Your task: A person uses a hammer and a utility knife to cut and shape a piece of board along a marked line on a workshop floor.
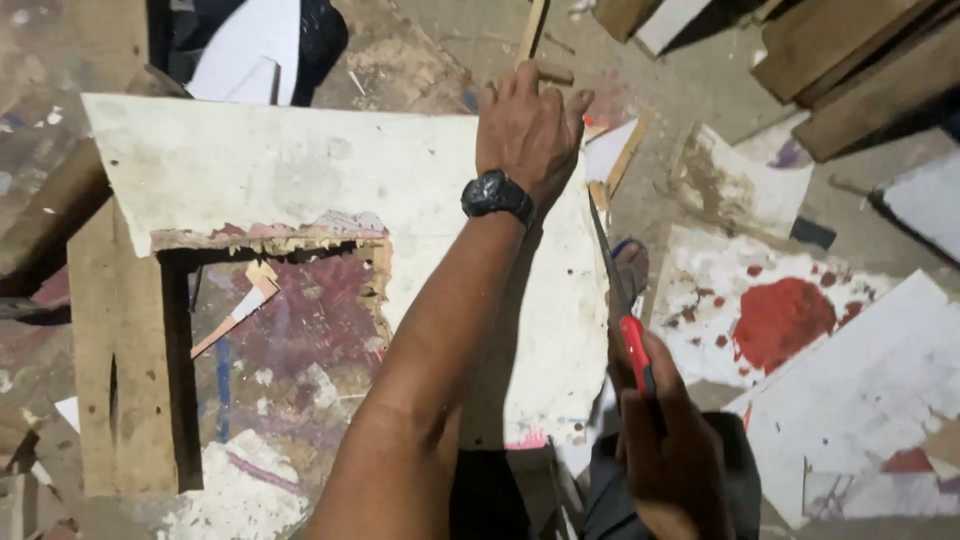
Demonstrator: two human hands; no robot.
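Observation:
My left hand [527,125], with a black watch on the wrist, presses flat on the far edge of a large white plywood board [300,170] that has a rectangular piece cut out of its lower left. My right hand [672,440] grips the red handle of a hand saw [622,300]. The saw's thin blade runs along the board's right edge, up toward my left hand. My dark trouser leg lies under the right hand.
A wooden frame [120,350] lies under the board at left. White offcuts, one with a red paint stain [785,315], cover the floor at right. Planks [860,70] are stacked at the top right. Scraps and dust litter the ground.

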